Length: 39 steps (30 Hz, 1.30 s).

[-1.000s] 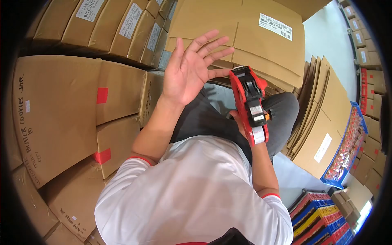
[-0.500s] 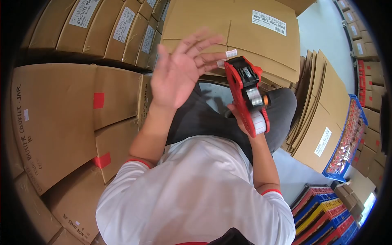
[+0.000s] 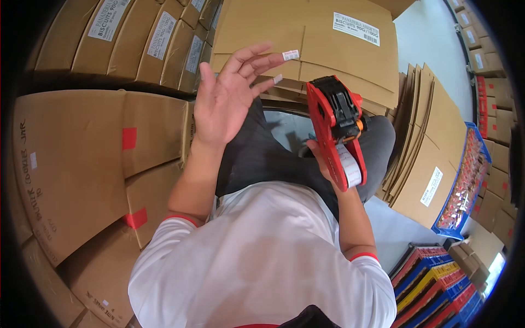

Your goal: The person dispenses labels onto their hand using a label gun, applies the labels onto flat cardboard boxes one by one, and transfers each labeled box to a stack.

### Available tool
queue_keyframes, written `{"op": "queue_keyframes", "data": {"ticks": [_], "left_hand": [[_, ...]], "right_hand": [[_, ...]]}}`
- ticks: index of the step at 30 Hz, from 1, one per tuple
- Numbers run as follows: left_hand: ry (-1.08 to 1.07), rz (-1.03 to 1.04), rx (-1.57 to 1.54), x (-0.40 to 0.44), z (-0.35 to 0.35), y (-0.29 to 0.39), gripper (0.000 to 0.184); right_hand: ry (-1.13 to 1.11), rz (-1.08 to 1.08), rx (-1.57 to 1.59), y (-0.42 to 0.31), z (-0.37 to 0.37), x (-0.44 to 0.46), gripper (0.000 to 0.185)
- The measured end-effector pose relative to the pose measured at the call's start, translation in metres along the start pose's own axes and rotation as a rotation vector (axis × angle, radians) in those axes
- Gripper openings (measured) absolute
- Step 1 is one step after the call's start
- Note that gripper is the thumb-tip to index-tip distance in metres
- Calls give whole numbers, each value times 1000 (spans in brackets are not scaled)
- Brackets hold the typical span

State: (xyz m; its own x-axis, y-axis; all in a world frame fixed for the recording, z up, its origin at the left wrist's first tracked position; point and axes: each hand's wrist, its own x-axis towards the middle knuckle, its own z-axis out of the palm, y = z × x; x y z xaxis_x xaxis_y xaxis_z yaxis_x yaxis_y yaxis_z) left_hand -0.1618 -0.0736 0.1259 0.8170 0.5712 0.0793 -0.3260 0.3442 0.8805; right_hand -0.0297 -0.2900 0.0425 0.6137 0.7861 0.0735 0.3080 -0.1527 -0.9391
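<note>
My left hand [image 3: 227,104] is raised palm up with its fingers apart. A small white label [image 3: 291,55] with red print sticks to one fingertip, and another small label [image 3: 277,79] sits on the little fingertip. To its right, my right hand [image 3: 322,159] grips a red and black label gun [image 3: 336,123], mostly hidden behind it. A roll of white labels [image 3: 350,167] shows in the lower end of the gun. The top end of the gun is a short way from the labelled fingers, not touching them.
Flat cardboard sheets [image 3: 350,60] lie ahead, and more sheets [image 3: 421,142] lean at the right. Closed cartons [image 3: 71,164] are stacked on the left. A blue crate [image 3: 437,228] of packets and coloured crates [image 3: 432,284] stand at the right.
Labels now show on two fingertips of my left hand, which has moved left, away from the label gun. My right hand still holds the gun, whose angle has changed slightly.
</note>
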Motion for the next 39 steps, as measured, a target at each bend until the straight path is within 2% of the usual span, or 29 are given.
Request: {"op": "queue_keyframes", "data": {"ticks": [1, 3, 5, 7, 9, 11, 12, 15, 16, 17, 19, 20, 21, 23, 24, 25, 26, 29, 32, 33, 34, 37, 39], "left_hand": [[4, 1, 3, 0, -2, -2, 105], [-9, -89, 80, -1, -2, -10, 102], [-83, -144, 112, -4, -1, -23, 101], [-166, -173, -49, -7, 8, -29, 102], [-216, -135, -84, -5, 8, -25, 103], [-191, -22, -369, 1, 0, -19, 103], [-174, -20, -243, 3, -2, -13, 102], [-210, -45, -140, 10, -5, -32, 107], [-274, -88, -154, 12, 1, -37, 116], [-274, -87, -151, 14, 6, -43, 116], [-332, -105, -118, 17, 11, -63, 102], [-343, -132, -165, 19, 10, -77, 112], [-341, -128, -166, 21, 13, -70, 112], [-343, -90, -216, 28, 20, -55, 124], [-304, -70, -202, 31, 15, -55, 135], [-297, -68, -201, 33, 12, -55, 135], [-300, -57, -212, 35, 10, -56, 134], [-332, -61, -234, 35, 13, -64, 133], [-335, -136, -255, 29, 27, -69, 140], [-336, -133, -254, 30, 28, -71, 140], [-353, -126, -292, 31, 27, -74, 140], [-335, -101, -271, 32, 28, -60, 141], [-314, -89, -247, 31, 24, -53, 139]], "right_hand": [[28, 22, 108, -2, 1, -1, 38], [-25, 52, -13, 3, 1, -2, 37], [31, 24, 36, 7, 5, -1, 41], [-47, -132, -221, -5, 4, 12, 45], [-85, 7, -124, 1, 5, 6, 45], [-82, -119, -111, 14, 3, -2, 44], [-69, -177, -107, 9, 2, -3, 45], [-80, -416, -62, -3, -1, -5, 51], [-162, -243, 8, -11, -3, -6, 56], [-127, -305, 107, -17, 4, -2, 57], [-255, -225, -74, -25, 2, -8, 55], [-232, -335, -91, -28, 6, -7, 51], [-295, -268, -188, -24, 9, -12, 48], [-428, -79, -215, -19, 6, -19, 49], [-388, -127, -171, -20, 7, -23, 51], [-348, -177, -129, -20, 8, -27, 54], [-334, -103, -57, -21, 5, -31, 56], [-318, -56, -261, -9, 4, -43, 62], [-276, -222, -103, -19, 4, -22, 62], [-368, -79, -142, -24, 5, -21, 61], [-425, -27, -118, -17, 10, -23, 61], [-469, 29, -45, -12, 13, -35, 57], [-358, -69, -121, -14, 8, -40, 49]]}}
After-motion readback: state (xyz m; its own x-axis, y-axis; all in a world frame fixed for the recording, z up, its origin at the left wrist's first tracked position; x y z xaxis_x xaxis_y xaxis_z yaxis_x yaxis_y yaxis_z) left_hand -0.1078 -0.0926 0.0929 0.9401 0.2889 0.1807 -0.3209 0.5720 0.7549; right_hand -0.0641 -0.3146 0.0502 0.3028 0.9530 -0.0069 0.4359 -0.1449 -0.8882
